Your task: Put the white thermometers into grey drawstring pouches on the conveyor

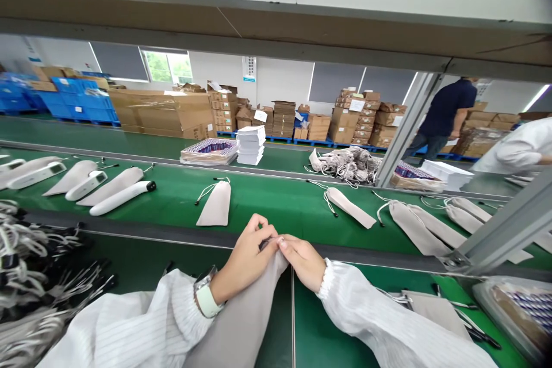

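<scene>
My left hand (245, 256) and my right hand (304, 259) pinch together at the top end of a grey cloth drawstring pouch (245, 322), which runs down toward me over the green worktop (129, 253). A small dark piece shows between the fingertips. Both arms wear white striped sleeves, and a pale watch sits on my left wrist. Beyond my hands, the green conveyor belt (276, 201) carries a flat pouch (215, 204) and another pouch (349, 207).
White handheld devices (123, 196) and pouches lie on the belt at left. A heap of cords (26, 264) fills the near left. More pouches (420, 230) lie right, behind a metal frame post (495, 236). A person in white (521, 146) and a person in dark blue (446, 112) stand beyond. Cardboard boxes (164, 112) line the back.
</scene>
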The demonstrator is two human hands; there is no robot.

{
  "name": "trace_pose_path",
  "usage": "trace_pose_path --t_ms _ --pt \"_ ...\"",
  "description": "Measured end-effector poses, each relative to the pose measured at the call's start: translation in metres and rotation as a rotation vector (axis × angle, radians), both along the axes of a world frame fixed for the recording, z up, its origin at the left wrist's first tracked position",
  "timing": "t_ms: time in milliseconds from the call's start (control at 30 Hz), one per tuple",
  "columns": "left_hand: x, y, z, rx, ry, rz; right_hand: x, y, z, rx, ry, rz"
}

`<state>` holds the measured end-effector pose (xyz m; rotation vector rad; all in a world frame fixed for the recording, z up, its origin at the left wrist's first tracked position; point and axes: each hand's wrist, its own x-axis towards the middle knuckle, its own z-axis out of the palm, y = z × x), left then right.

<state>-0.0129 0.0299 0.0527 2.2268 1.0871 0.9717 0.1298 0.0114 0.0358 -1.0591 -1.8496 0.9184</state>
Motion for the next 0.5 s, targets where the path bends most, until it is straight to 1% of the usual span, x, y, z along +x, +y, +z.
trace_pose_path --t_ms 67,100,133,200,267,333,400,433,467,500 --pt "-0.001 0.002 0.002 0.016 0.021 0.006 0.0 -0.001 0.001 -0.005 -0.03 0.035" --pt "-0.002 0.002 0.004 0.028 0.038 0.012 0.003 0.001 0.001 -0.006 -0.057 0.018" --pt "-0.003 0.003 0.006 0.033 0.069 0.012 0.009 0.005 -0.001 0.024 -0.089 -0.031" --pt "-0.007 0.002 0.012 0.018 0.192 0.011 0.03 0.018 -0.007 0.161 -0.174 -0.196" --pt "-0.011 -0.003 0.022 -0.017 0.358 -0.012 0.062 0.036 -0.013 0.302 -0.262 -0.392" --pt "-0.015 -0.01 0.034 -0.043 0.449 -0.077 0.093 0.052 -0.015 0.338 -0.315 -0.517" --pt "-0.018 -0.017 0.045 -0.085 0.405 -0.168 0.113 0.061 -0.013 0.346 -0.326 -0.588" --pt "-0.019 -0.02 0.049 -0.116 0.347 -0.192 0.116 0.062 -0.01 0.344 -0.317 -0.601" --pt "-0.019 -0.022 0.051 -0.143 0.278 -0.181 0.113 0.061 -0.007 0.305 -0.293 -0.579" --pt "-0.019 -0.023 0.052 -0.159 0.206 -0.149 0.105 0.057 -0.004 0.224 -0.248 -0.516"
